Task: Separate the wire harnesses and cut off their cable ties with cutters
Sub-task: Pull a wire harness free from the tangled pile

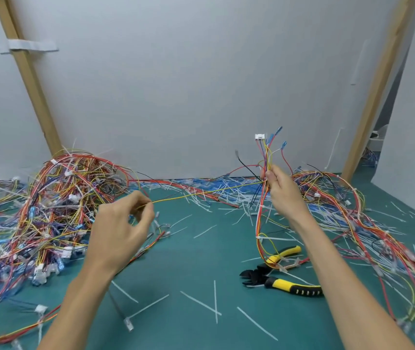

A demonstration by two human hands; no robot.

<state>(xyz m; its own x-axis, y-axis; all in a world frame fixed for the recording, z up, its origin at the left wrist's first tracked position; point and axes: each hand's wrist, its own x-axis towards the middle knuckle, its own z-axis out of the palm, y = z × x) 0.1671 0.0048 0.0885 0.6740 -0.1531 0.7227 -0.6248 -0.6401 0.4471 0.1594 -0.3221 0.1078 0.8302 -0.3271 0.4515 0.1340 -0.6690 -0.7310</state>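
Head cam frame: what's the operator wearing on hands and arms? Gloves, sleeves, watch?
Nothing worn: the left hand and right hand are bare, no gloves. The left forearm and right forearm show no sleeves down to the frame edge. No watch, ring or wristband visible.

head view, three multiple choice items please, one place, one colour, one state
1. Where do the cutters lie? A) on the green mat B) leaning on the wall C) atop the left wire pile
2. What colour is the wire stretched from the left hand to the right hand? A) blue B) yellow C) black
3. What is the right hand doing? A) resting flat on the mat B) gripping a wire harness upright C) holding the cutters
Answers: 1 A, they lie untouched on the mat; 2 B, it shows yellow along its span; 3 B, its fingers curl round the harness below the white connector.
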